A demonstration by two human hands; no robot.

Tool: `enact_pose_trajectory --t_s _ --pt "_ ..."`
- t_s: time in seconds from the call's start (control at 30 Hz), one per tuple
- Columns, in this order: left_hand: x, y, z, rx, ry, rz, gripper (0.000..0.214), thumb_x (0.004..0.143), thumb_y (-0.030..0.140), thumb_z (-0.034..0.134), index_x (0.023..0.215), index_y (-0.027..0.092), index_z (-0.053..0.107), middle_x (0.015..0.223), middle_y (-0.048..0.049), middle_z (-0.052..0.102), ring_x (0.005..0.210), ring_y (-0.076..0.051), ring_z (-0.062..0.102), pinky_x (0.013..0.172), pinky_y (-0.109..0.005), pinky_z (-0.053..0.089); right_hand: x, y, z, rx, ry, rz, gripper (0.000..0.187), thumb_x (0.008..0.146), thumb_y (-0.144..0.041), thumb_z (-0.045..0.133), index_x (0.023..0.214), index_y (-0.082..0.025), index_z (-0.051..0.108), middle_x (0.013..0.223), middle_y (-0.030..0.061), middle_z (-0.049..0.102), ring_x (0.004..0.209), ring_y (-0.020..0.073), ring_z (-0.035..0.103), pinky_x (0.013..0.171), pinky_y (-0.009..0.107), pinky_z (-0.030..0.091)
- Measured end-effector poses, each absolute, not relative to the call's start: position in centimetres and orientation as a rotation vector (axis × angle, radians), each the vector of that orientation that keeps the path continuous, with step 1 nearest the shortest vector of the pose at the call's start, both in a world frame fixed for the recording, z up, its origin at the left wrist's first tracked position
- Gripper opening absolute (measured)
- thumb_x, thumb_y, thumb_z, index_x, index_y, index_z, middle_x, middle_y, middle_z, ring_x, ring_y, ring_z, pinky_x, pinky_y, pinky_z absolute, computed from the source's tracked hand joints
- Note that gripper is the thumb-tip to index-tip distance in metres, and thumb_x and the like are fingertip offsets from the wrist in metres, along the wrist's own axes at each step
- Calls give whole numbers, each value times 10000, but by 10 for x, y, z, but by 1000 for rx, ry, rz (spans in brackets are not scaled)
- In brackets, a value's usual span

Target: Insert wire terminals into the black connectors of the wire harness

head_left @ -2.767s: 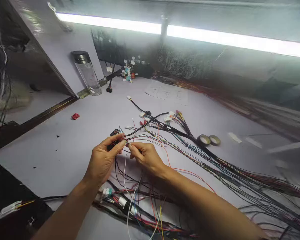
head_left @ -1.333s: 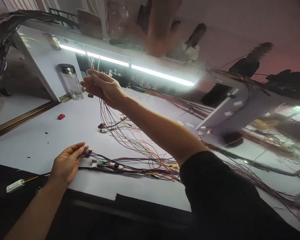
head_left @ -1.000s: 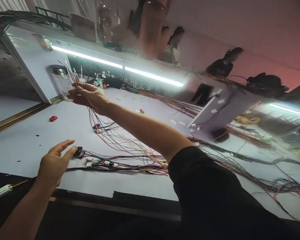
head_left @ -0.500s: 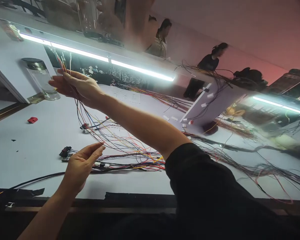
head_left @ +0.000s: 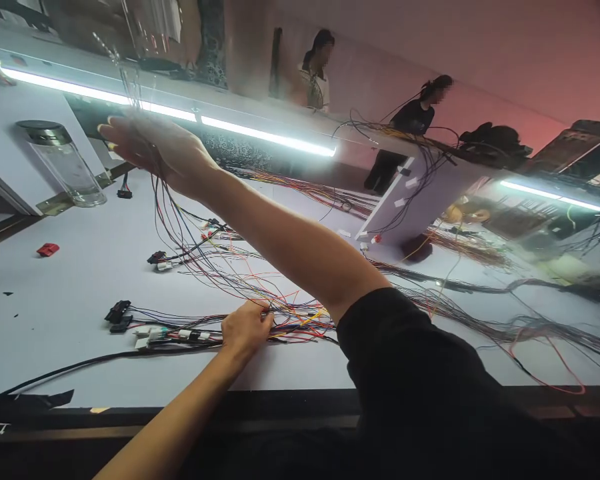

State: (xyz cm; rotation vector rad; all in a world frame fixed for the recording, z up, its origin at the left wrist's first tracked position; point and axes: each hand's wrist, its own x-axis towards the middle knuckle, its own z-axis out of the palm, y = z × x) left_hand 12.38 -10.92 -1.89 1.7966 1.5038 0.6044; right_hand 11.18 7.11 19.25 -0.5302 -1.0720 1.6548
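My right hand (head_left: 163,150) is stretched far out to the upper left, closed on a bunch of thin wires (head_left: 163,210). Their tips stick up above the hand, blurred, and their lengths hang down toward the table. Lower down, my left hand (head_left: 245,328) has its fingers closed around wires of the harness (head_left: 300,320) lying on the white table; its fingertips are partly hidden. Left of it lie black connectors (head_left: 117,311) and white connectors (head_left: 150,335) on the harness ends. Another black connector (head_left: 156,257) rests farther back.
A glass jar (head_left: 65,163) stands at the back left, with a red connector piece (head_left: 48,249) in front. A lit tube lamp (head_left: 267,135) runs under the shelf. More wire bundles (head_left: 480,313) spread right. Two people (head_left: 420,113) are in the background.
My left hand has moved right and down, from the hanging wires onto the harness on the table. My right hand has risen slightly with its wires. The view has shifted a little.
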Motion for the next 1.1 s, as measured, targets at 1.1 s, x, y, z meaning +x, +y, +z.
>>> enact_pose_trajectory --t_s 1.1 --pt "74 -87 51 770 621 993 287 724 294 784 992 226 705 700 20 622 377 -11 385 389 -163 355 227 92 206 -455 -922 1480 98 932 -186 548 925 -227 636 746 -78 625 570 50 561 627 211 511"
